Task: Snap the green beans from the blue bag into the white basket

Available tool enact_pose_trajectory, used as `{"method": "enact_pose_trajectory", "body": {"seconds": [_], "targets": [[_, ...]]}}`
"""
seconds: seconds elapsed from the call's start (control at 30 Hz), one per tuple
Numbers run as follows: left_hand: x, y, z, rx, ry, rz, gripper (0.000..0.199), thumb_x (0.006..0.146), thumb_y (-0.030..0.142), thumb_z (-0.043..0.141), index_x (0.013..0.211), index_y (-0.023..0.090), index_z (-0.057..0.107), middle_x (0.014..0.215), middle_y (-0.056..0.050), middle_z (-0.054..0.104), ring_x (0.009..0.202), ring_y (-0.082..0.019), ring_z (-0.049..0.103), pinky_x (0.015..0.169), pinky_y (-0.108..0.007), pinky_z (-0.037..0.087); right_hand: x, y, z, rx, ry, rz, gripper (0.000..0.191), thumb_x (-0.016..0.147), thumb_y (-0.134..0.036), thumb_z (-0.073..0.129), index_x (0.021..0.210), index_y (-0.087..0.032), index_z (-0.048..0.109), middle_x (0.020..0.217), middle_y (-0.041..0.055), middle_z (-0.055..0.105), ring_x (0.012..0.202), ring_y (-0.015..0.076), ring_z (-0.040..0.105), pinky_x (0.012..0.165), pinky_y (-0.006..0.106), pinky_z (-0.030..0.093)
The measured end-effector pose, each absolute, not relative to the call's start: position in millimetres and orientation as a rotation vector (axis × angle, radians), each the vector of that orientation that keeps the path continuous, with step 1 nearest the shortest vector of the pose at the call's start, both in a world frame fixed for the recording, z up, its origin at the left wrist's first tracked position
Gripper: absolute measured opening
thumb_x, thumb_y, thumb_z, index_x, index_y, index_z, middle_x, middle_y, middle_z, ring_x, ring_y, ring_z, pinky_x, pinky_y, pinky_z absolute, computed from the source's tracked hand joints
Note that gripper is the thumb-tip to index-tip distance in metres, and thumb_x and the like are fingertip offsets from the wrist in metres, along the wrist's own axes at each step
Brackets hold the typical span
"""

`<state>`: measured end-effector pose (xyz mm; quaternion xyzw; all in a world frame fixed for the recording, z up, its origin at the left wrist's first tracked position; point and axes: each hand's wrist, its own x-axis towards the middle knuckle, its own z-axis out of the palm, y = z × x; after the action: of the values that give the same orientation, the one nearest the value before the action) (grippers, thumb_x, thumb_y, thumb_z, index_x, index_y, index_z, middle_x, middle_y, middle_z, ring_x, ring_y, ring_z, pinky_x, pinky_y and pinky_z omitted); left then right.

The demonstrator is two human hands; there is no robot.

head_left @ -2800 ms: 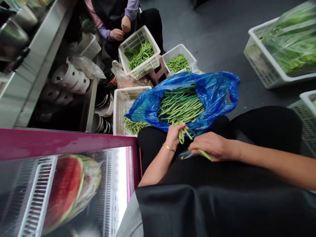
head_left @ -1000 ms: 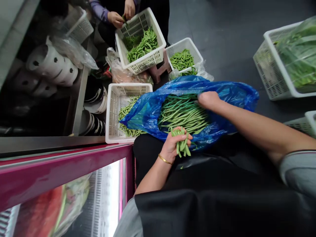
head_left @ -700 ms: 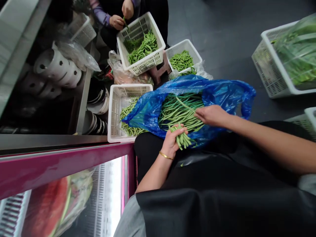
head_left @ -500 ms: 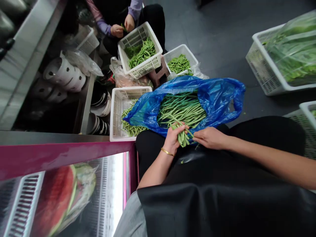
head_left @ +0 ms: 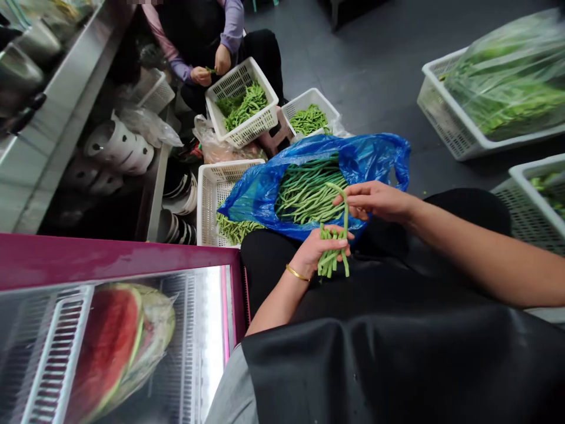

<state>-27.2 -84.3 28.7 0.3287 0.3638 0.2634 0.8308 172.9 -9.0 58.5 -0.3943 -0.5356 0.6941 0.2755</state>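
My left hand (head_left: 314, 249) is closed round a bundle of short green bean pieces (head_left: 329, 259). One longer green bean (head_left: 346, 221) rises from that fist and bends over to the left at its top. My right hand (head_left: 368, 199) has its fingertips at the upper part of this bean, seemingly pinching it; the exact contact is partly hidden. Just beyond both hands, an open blue plastic bag (head_left: 375, 154) lies across my lap, holding many long green beans (head_left: 309, 191).
Left of the bag stands a white basket (head_left: 207, 203) with cut beans. Another person's hands (head_left: 212, 68) work over a tilted bean basket (head_left: 247, 135). A smaller basket (head_left: 315, 95) stands behind the bag, leafy greens in a crate (head_left: 459, 138) at right. A glass-topped cooler showing watermelon (head_left: 110, 335) is at lower left.
My right hand has moved up and away from the left hand's bundle. The longer bean now stands upright from my left hand, which has shifted slightly right. The view has shifted a little.
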Motion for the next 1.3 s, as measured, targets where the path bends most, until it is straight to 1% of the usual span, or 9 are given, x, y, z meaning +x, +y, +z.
{"method": "enact_pose_trajectory", "body": {"seconds": [0.1, 0.23, 0.4, 0.57, 0.77, 0.93, 1.0, 1.13, 1.3], "targets": [[-33, -85, 34, 0.662, 0.735, 0.747, 0.034, 0.064, 0.038, 0.076, 0.084, 0.016, 0.061, 0.061, -0.001, 0.061, 0.046, -0.009, 0.051, 0.047, -0.022, 0.038, 155, -30, 51, -1.1, -1.197, 1.802, 0.037, 0.067, -0.048, 0.077, 0.076, -0.014, 0.067, 0.054, -0.0004, 0.06, 0.041, 0.0074, 0.05, 0.041, 0.02, 0.039], [-54, -68, 38, 0.543, 0.832, 1.316, 0.037, 0.064, 0.047, 0.074, 0.084, 0.023, 0.053, 0.064, 0.005, 0.055, 0.047, -0.005, 0.047, 0.051, -0.02, 0.04, 139, -65, 33, -1.107, -0.923, 1.92, 0.038, 0.064, -0.048, 0.079, 0.074, -0.014, 0.064, 0.055, -0.0006, 0.062, 0.041, 0.0093, 0.055, 0.042, 0.021, 0.045], [-56, -59, 19, 0.616, 0.969, 0.811, 0.044, 0.056, 0.038, 0.081, 0.083, 0.016, 0.054, 0.065, 0.001, 0.06, 0.051, -0.011, 0.057, 0.051, -0.022, 0.043, 131, -69, 24, -0.99, -1.108, 2.095, 0.036, 0.07, -0.043, 0.076, 0.085, -0.016, 0.057, 0.063, 0.0002, 0.066, 0.045, 0.0103, 0.059, 0.044, 0.021, 0.045], [-45, -67, 12, 0.663, 0.865, 0.616, 0.045, 0.057, 0.039, 0.082, 0.083, 0.015, 0.054, 0.063, 0.001, 0.06, 0.051, -0.011, 0.056, 0.053, -0.023, 0.042, 134, -58, 24, -1.104, -1.377, 1.837, 0.031, 0.076, -0.045, 0.069, 0.082, -0.018, 0.056, 0.063, -0.0013, 0.064, 0.041, 0.0067, 0.048, 0.039, 0.019, 0.035], [-48, -66, 20, 0.979, 1.061, 0.725, 0.039, 0.058, 0.036, 0.082, 0.08, 0.015, 0.058, 0.068, 0.001, 0.059, 0.059, -0.009, 0.053, 0.059, -0.022, 0.041, 154, -40, 31, -1.121, -2.004, 1.319, 0.023, 0.079, -0.039, 0.062, 0.084, -0.017, 0.067, 0.084, 0.0069, 0.07, 0.078, 0.0183, 0.064, 0.07, 0.029, 0.049], [-45, -76, 38, 1.096, 0.859, 0.739, 0.035, 0.058, 0.039, 0.082, 0.074, 0.015, 0.062, 0.073, -0.003, 0.063, 0.065, -0.012, 0.057, 0.066, -0.027, 0.045, 152, -51, 11, -0.895, -1.603, 2.336, 0.037, 0.075, -0.051, 0.061, 0.071, -0.015, 0.062, 0.048, -0.0017, 0.056, 0.034, 0.0088, 0.043, 0.037, 0.023, 0.039], [-41, -76, 43, 0.929, 0.8, 0.873, 0.04, 0.056, 0.044, 0.082, 0.074, 0.017, 0.058, 0.07, -0.003, 0.063, 0.061, -0.013, 0.058, 0.063, -0.028, 0.047, 145, -60, 2, -0.795, -1.329, 2.492, 0.04, 0.072, -0.055, 0.062, 0.069, -0.015, 0.059, 0.04, -0.0051, 0.047, 0.028, 0.0074, 0.035, 0.031, 0.022, 0.033], [-35, -65, 38, 0.623, 1.011, 1.074, 0.042, 0.058, 0.038, 0.081, 0.082, 0.02, 0.052, 0.069, 0.001, 0.064, 0.052, -0.01, 0.057, 0.052, -0.022, 0.044, 143, -61, 7, -1.105, -1.404, 1.832, 0.034, 0.084, -0.05, 0.053, 0.082, -0.017, 0.061, 0.05, -0.0026, 0.054, 0.038, 0.0095, 0.045, 0.04, 0.022, 0.038], [-33, -61, 19, 0.503, 0.987, 0.758, 0.042, 0.053, 0.031, 0.083, 0.079, 0.016, 0.054, 0.064, 0.002, 0.061, 0.048, -0.008, 0.055, 0.049, -0.02, 0.042, 153, -51, 28, -1.115, -2.29, 0.959, 0.044, 0.092, -0.043, 0.042, 0.126, -0.016, 0.051, 0.091, 0.0095, 0.071, 0.073, 0.0192, 0.066, 0.061, 0.025, 0.043]]}}
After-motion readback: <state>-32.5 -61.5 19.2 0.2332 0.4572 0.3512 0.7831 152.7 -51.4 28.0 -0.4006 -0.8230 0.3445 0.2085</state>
